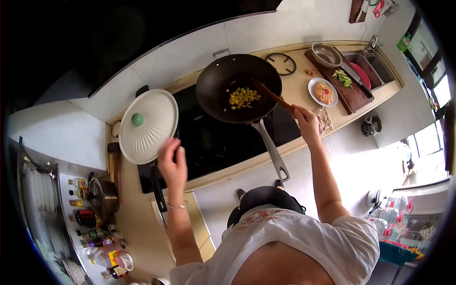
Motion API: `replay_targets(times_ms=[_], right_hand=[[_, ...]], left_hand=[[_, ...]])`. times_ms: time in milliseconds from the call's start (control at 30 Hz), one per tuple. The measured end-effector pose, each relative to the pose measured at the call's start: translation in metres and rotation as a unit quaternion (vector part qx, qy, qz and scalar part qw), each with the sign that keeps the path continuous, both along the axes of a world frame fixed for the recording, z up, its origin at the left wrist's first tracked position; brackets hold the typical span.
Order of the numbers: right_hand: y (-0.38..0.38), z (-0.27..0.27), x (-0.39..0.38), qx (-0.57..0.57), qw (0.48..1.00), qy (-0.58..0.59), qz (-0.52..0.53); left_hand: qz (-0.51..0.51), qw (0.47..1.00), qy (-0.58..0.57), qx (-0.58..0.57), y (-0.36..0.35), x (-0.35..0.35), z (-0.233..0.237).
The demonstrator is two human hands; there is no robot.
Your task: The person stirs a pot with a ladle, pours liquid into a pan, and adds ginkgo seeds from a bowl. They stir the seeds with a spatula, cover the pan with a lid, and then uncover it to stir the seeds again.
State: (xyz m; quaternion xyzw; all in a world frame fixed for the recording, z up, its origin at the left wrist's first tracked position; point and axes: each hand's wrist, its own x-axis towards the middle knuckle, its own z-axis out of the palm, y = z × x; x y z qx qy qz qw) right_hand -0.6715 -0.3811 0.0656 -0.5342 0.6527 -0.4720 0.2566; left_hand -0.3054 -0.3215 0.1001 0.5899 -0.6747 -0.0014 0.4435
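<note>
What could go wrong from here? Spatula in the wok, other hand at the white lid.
1. The grey metal handle of the black wok juts past the beige counter edge toward the body; a bump could tip it.
2. The right hand stirs yellow kernels with a wooden spatula; some could flick out.
3. The left hand is at the round ribbed white lid, which may be hot.

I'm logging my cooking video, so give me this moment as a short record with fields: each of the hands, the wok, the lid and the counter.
Left hand: at the edge of the white lid, above a black pan handle; grip unclear
Right hand: closed on the wooden spatula, whose tip is in the wok
Wok: on the black cooktop, holding yellow pieces
Lid: covers a pan, green knob on top
Counter: plate of food, cutting board with green slices, metal bowl
</note>
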Motion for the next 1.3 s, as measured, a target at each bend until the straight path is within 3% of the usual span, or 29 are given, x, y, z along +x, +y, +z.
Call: replay_targets(times_ms=[167,300,367,567,967,1067,1233,1300], right_hand=[[-0.004,0.001,-0.012,-0.012,0.999,0.005,0.045],[-0.005,0.005,-0.022,-0.048,0.994,0.054,0.08],[-0.003,0.013,-0.026,-0.06,0.99,0.094,0.082],[-0.012,0.004,-0.044,-0.053,0.987,0.064,0.138],[-0.018,-0.013,-0.054,-0.061,0.986,0.046,0.146],[-0.011,-0.015,-0.05,-0.068,0.988,0.054,0.13],[-0.001,-0.011,-0.044,-0.095,0.984,0.091,0.118],[0.005,-0.007,-0.038,-0.076,0.989,0.083,0.1]], left_hand=[[-0.099,0.966,0.199,0.134,0.045,-0.092,-0.051],[-0.038,0.96,0.207,0.186,0.056,-0.121,-0.088],[-0.007,0.931,0.285,0.23,0.057,-0.128,-0.097],[0.153,0.925,0.285,0.198,0.061,-0.115,-0.129],[0.097,0.918,0.318,0.216,0.095,-0.179,-0.128],[0.022,0.863,0.425,0.273,0.092,-0.188,-0.097],[-0.102,0.799,0.485,0.34,0.087,-0.198,-0.073],[-0.138,0.713,0.589,0.355,0.085,-0.206,-0.068]])
